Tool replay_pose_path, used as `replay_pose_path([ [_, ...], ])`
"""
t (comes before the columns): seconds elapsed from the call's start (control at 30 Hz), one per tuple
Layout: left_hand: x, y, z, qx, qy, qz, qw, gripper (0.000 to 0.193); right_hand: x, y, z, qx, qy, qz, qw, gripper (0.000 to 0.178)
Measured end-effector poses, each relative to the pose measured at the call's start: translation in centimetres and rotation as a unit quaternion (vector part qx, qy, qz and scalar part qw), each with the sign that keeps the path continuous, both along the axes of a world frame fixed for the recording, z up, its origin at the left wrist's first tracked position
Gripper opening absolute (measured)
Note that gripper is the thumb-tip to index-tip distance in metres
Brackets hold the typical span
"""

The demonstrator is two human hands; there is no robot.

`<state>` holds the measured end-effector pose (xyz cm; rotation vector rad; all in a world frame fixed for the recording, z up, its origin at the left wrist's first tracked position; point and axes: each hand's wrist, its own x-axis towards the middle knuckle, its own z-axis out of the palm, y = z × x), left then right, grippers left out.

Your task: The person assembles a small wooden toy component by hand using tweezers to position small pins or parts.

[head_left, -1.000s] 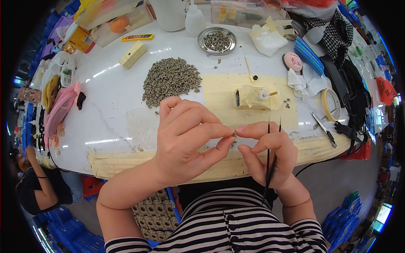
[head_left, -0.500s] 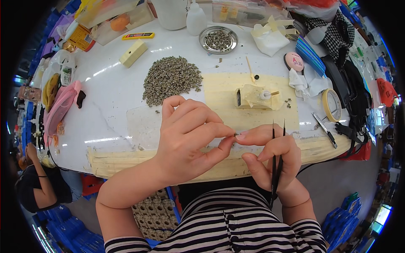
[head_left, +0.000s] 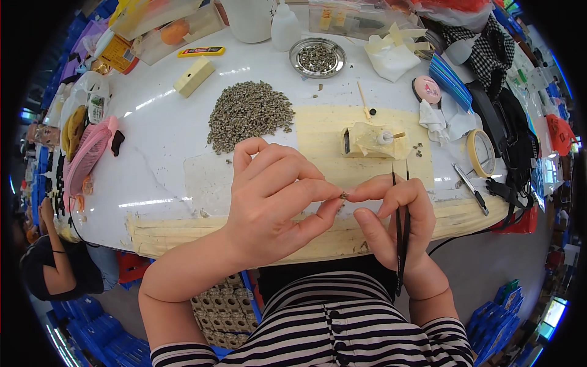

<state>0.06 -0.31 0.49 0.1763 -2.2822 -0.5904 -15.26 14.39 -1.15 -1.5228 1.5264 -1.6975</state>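
Note:
My left hand (head_left: 266, 205) pinches a tiny metal part (head_left: 343, 196) between thumb and forefinger, above the front edge of the table. The forefinger of my right hand (head_left: 413, 211) reaches to that part, at or almost at its edge. Black tweezers (head_left: 401, 241) lie gripped among the other right-hand fingers, tips pointing away from me; nothing shows between the tips. Beyond my left hand is a heap of small grey metal parts (head_left: 249, 115). A small tape-wrapped block (head_left: 361, 144) with a white nozzle-like piece stands beyond my right hand.
A round metal dish (head_left: 317, 76) of similar parts sits at the back. A cream block (head_left: 194, 77) and a yellow case (head_left: 200, 52) lie back left. To the right are a craft knife (head_left: 471, 188), a tape roll (head_left: 473, 153) and a pink round box (head_left: 427, 90). Another person (head_left: 55, 257) sits far left.
My right forefinger has drawn slightly back from the pinched part, so more of the part shows. The tweezers have tilted and shifted slightly. My left hand stays almost still.

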Motion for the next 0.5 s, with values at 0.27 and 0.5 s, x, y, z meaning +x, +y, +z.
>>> replay_pose_path([
  [0.27,0.0,0.01,-0.17,0.007,-0.005,0.004,1.0,0.027,0.12,-0.59,0.16,-0.113,0.209,-0.019,0.971,0.035],
  [0.5,0.04,-0.05,-0.09,0.012,0.007,-0.003,1.0,0.027,0.25,-0.41,-0.07,-0.06,0.158,-0.033,0.985,0.031],
])
